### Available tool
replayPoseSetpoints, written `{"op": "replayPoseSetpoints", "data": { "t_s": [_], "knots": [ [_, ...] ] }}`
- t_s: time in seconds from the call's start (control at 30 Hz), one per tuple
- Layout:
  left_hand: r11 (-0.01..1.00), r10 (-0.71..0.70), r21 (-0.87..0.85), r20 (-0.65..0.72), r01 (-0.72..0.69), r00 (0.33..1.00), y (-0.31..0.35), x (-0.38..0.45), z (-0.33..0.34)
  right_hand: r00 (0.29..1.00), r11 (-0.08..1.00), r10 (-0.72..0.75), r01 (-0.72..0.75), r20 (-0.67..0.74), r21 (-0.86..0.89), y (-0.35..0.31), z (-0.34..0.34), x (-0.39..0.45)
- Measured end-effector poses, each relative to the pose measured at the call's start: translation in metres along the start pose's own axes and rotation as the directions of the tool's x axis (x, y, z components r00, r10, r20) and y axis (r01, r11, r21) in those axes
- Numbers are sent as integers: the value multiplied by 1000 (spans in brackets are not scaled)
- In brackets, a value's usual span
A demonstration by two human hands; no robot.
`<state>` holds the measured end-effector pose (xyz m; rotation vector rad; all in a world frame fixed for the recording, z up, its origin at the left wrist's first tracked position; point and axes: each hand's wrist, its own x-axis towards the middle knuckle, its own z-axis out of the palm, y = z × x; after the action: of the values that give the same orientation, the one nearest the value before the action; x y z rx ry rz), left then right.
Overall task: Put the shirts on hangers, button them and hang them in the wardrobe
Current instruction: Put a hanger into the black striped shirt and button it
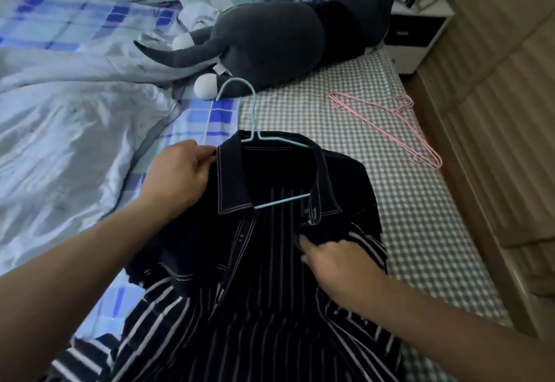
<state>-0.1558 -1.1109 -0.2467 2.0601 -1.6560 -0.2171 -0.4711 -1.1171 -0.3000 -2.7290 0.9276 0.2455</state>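
A dark shirt with white stripes (264, 261) lies on the bed, its front unbuttoned. A light blue hanger (250, 111) sits inside it, hook sticking out past the collar and the bar visible in the neck opening. My left hand (177, 177) pinches the left edge of the collar. My right hand (336, 258) grips a fold of the right front panel below the collar. A second striped garment (78, 357) pokes out at the lower left.
Pink hangers (387, 123) lie on the checked sheet (420, 216) to the right. A big grey plush toy (276, 39) lies across the bed behind. A crumpled quilt (60, 141) covers the left side. A white nightstand (417, 36) and wooden wall stand at right.
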Motion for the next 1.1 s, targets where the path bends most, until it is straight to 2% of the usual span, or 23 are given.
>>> {"op": "replayPoseSetpoints", "data": {
  "t_s": [0.03, 0.07, 0.1, 0.13, 0.17, 0.2, 0.23, 0.3, 0.37, 0.4, 0.47, 0.53, 0.57, 0.63, 0.7, 0.73, 0.77, 0.8, 0.87, 0.93, 0.97, 1.0, 1.1],
  "knots": [
    [999, 44, -29, 2, -44, 999, -6, -4, -3, 999, 993, 5, -11, 53, 119, 10, -1, -5],
    [995, 88, -55, 0, -87, 996, -12, -10, -7, 999, 969, 54, -50, -6, 242, 20, -9, -5],
    [990, 123, -73, -5, -123, 992, -15, -16, -10, 963, 938, 180, -107, -201, 329, 36, -17, -4],
    [985, 146, -89, -9, -146, 989, -19, -23, -11, 863, 919, 319, -180, -392, 352, 54, -29, 2],
    [982, 156, -102, -17, -157, 988, -21, -28, -12, 776, 901, 412, -270, -477, 340, 73, -40, 9],
    [981, 158, -113, -31, -160, 987, -23, -32, -12, 761, 884, 461, -353, -456, 305, 89, -53, 17],
    [979, 155, -126, -45, -160, 987, -23, -34, -12, 817, 886, 459, -391, -349, 250, 99, -63, 27],
    [974, 159, -152, -61, -167, 985, -20, -36, -13, 931, 931, 344, -321, -120, 174, 112, -70, 49],
    [971, 163, -165, -76, -174, 984, -17, -39, -16, 973, 955, 220, -201, -67, 220, 104, -79, 59],
    [972, 148, -172, -89, -162, 985, -16, -41, -18, 974, 962, 170, -131, -150, 240, 98, -85, 59],
    [975, 95, -187, -133, -120, 987, -12, -32, -27, 906, 976, 131, -46, -403, 215, 86, -106, 59],
    [980, 37, -186, -159, -66, 987, -4, -4, -31, 820, 986, 151, -85, -552, 144, 91, -128, 73],
    [985, 8, -169, -148, -33, 989, -1, 17, -27, 817, 978, 205, -146, -539, 150, 96, -137, 86],
    [995, -72, -79, -74, 66, 995, 7, 56, -14, 831, 915, 403, -368, -384, 164, 120, -141, 115],
    [984, -173, -16, 105, 175, 979, 6, 66, 5, 754, 783, 622, -608, -211, 133, 137, -128, 135],
    [973, -228, 13, 199, 230, 953, -4, 53, 18, 716, 732, 681, -670, -157, 123, 138, -114, 139],
    [956, -290, 43, 280, 289, 915, -15, 29, 29, 701, 709, 705, -694, -105, 126, 133, -99, 138],
    [931, -360, 80, 347, 355, 866, -32, -5, 40, 723, 723, 688, -678, -62, 131, 124, -81, 133],
    [863, -498, 189, 464, 468, 732, -69, -88, 54, 811, 802, 583, -584, 54, 125, 95, -38, 111],
    [800, -596, 349, 559, 489, 576, -104, -170, 62, 852, 848, 486, -513, 194, 132, 56, 4, 70],
    [780, -624, 415, 580, 468, 524, -118, -206, 64, 852, 858, 456, -497, 259, 126, 37, 26, 46],
    [772, -635, 459, 577, 440, 513, -128, -234, 64, 841, 864, 442, -493, 313, 102, 20, 46, 22],
    [795, -587, 486, 462, 363, 665, -141, -275, 64, 800, 846, 493, -532, 342, 26, -23, 96, -39]
  ]
}}
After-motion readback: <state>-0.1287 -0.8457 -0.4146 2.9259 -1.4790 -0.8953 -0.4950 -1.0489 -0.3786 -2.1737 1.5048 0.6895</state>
